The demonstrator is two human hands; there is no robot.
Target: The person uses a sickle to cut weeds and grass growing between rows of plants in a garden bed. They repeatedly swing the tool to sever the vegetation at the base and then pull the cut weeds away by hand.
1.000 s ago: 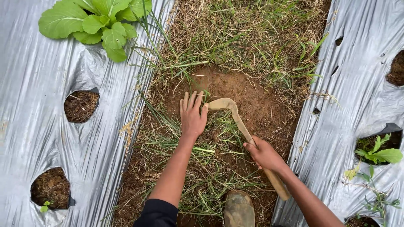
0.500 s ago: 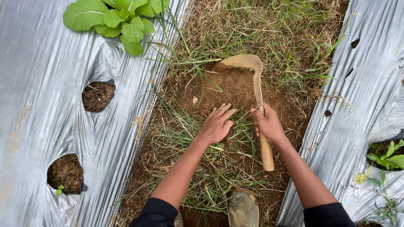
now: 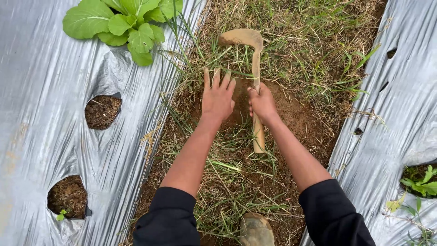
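**Two hands and a sickle in a grassy furrow between plastic-covered beds**

Seen from above, a person in dark sleeves reaches forward over a strip of brown soil and grass. The right hand (image 3: 262, 103) is closed around the wooden handle of a curved sickle (image 3: 253, 50); its grip is tight, fingers wrapped fully round the handle where it meets the blade. The handle's free end points back toward the person, and the mud-coated hooked blade lies ahead of the hand in the standing grass (image 3: 291, 41), its tip curving to the left.

The left hand (image 3: 218, 97) holds nothing. It lies open and flat, fingers spread, palm down on grass at the edge of a bare soil patch (image 3: 296, 118), just beside the right hand.

Cut grass stalks lie strewn nearer the person. A muddy boot toe (image 3: 257, 230) shows at the bottom edge. Silver plastic sheeting (image 3: 41, 114) covers the beds on both sides, with round planting holes (image 3: 102, 111). A broad-leaved green plant (image 3: 123, 23) grows at top left.
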